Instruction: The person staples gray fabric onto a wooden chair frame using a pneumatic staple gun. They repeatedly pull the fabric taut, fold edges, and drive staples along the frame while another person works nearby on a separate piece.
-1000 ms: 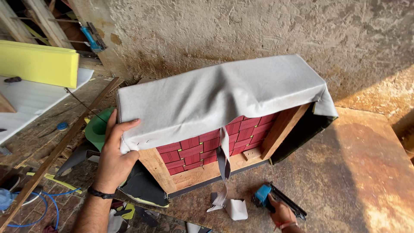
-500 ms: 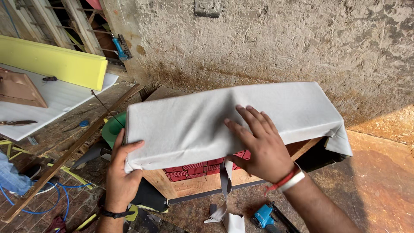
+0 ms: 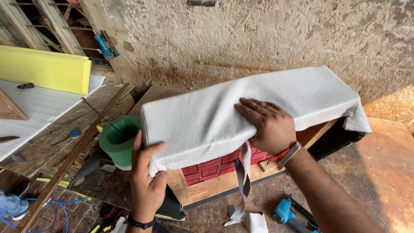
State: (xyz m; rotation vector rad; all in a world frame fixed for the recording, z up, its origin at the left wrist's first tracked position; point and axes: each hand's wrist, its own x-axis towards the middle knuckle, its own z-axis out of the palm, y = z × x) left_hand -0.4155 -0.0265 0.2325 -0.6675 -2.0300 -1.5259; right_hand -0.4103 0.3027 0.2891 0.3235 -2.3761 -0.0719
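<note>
White fabric [image 3: 258,108]: pale cloth draped over a long padded cushion, covering its top and hanging down the near side and the right end
Red padding [image 3: 215,166]: ribbed red block showing under the cloth's lower edge, resting on a wooden frame [image 3: 215,190]
Left hand [image 3: 146,181]: closed on the cloth's near-left corner, thumb on top, fingers curled under the edge
Right hand [image 3: 269,125]: laid flat on the cloth near the middle of its front, fingers spread wide and pressing down; a band sits on the wrist
Grey strap [image 3: 243,181]: hangs down from under the cloth, just left of the right wrist
Green tube [image 3: 118,140]: stands just left of the cushion, beside the left hand
Blue power tool [image 3: 286,213]: lies on the floor below the right forearm
Yellow foam slab [image 3: 43,69]: far left, on a white sheet, well apart from the cushion
Wall [image 3: 241,34]: rough plaster behind the cushion
</note>
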